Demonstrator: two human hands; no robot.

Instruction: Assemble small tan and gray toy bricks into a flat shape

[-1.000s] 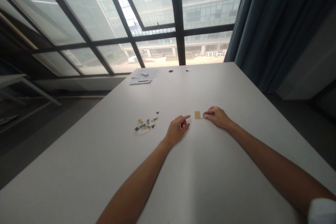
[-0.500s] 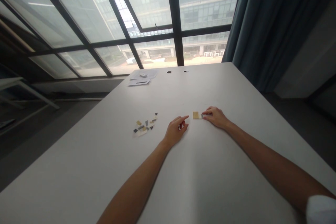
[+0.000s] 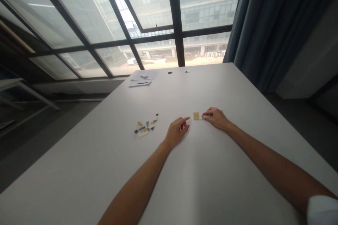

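My right hand point(image 3: 216, 117) pinches the grey right end of a small row of building bricks on the table. The row's left part is a tan studded plate point(image 3: 196, 116), with a white section between it and the grey end. My fingers partly cover the grey end. Just left of the plate, my left hand point(image 3: 177, 130) rests near the table with its index finger stretched toward the plate, apart from it, and the other fingers curled; nothing shows in it. Farther left lies a loose group of small bricks point(image 3: 142, 128) in tan, grey, black and white.
The white table point(image 3: 111, 154) spreads beneath both hands. Papers point(image 3: 139, 83) with a small white object lie at its far left corner. A dark round cable hole point(image 3: 170, 72) and another small dark spot sit near the far edge. Windows and a blue curtain point(image 3: 253, 24) stand beyond.
The brick row has shifted very slightly left with my right hand's fingers on it. My left hand and the loose bricks look unmoved.
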